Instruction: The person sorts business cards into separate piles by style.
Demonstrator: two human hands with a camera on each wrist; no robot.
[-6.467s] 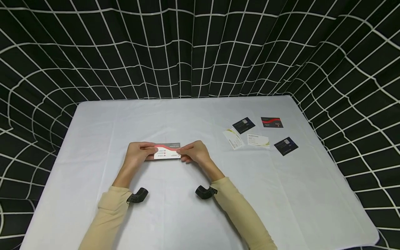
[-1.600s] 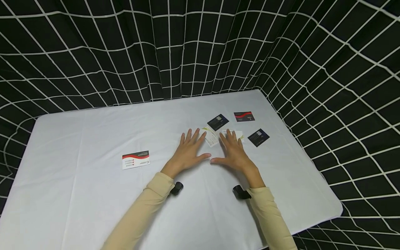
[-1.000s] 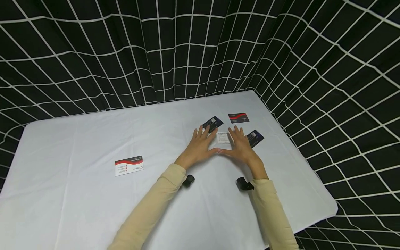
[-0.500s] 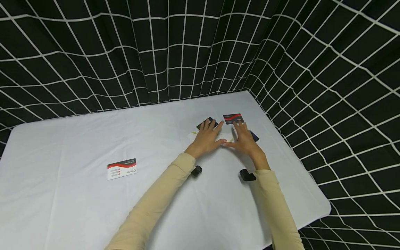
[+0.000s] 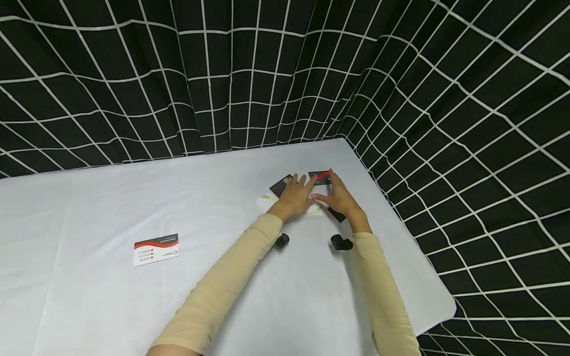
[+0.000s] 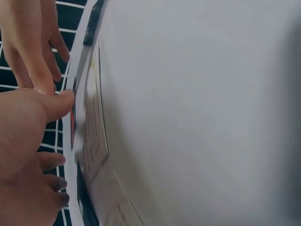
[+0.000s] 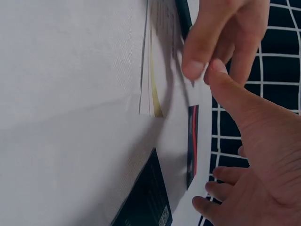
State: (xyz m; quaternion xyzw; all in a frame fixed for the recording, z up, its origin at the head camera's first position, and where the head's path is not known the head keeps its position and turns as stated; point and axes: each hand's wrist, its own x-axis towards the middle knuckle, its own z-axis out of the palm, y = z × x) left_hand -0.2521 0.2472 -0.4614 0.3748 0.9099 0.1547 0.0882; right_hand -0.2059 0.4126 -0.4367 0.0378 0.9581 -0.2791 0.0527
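White table (image 5: 289,296) | left hand (image 5: 293,200), right hand (image 5: 342,200) spread | dark card (image 7: 141,200): QR code (image 7: 163,217), blurred print

Table (image 5: 111,207): white top, a faint crease (image 5: 54,257) running near to far on the left, near right corner rounded.
Far backdrop (image 5: 147,99): black, crossed by wavy white lines, rising behind the table's far edge.
Right backdrop (image 5: 467,148): the same black with white lines, along the table's right side.
Corner (image 5: 359,94): the backdrops meet beyond the table's far right end.
Light: soft, shadows blurred.
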